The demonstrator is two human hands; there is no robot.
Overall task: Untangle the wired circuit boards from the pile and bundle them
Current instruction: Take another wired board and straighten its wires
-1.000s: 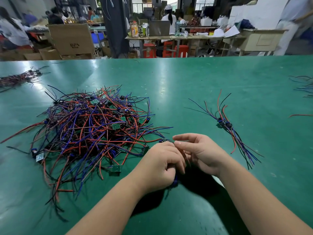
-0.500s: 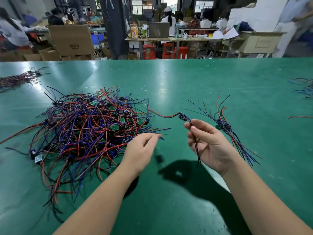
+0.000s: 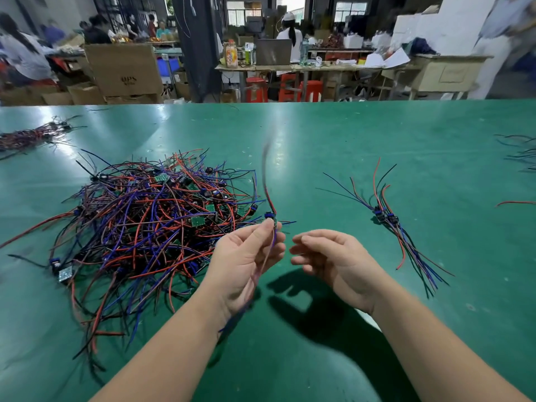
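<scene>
A big tangled pile of wired circuit boards (image 3: 150, 224), with red, blue and black leads and small green boards, lies on the green table's left half. My left hand (image 3: 246, 259) is raised beside the pile's right edge and pinches one wired board (image 3: 270, 216) at its blue part; its leads run blurred up above the fingers and down past my wrist. My right hand (image 3: 333, 256) hovers just right of it, fingers loosely curled, holding nothing. A small laid-out bundle of wired boards (image 3: 387, 217) rests on the table further right.
The green table (image 3: 319, 146) stretches far back. Another wire bundle (image 3: 26, 137) lies at the far left, and loose wires (image 3: 522, 155) at the right edge. Beyond the table are cardboard boxes, red stools, workbenches and people.
The single wired board has passed from my right hand to my left, which now holds it upright. My right hand has let go and hangs with curled fingers.
</scene>
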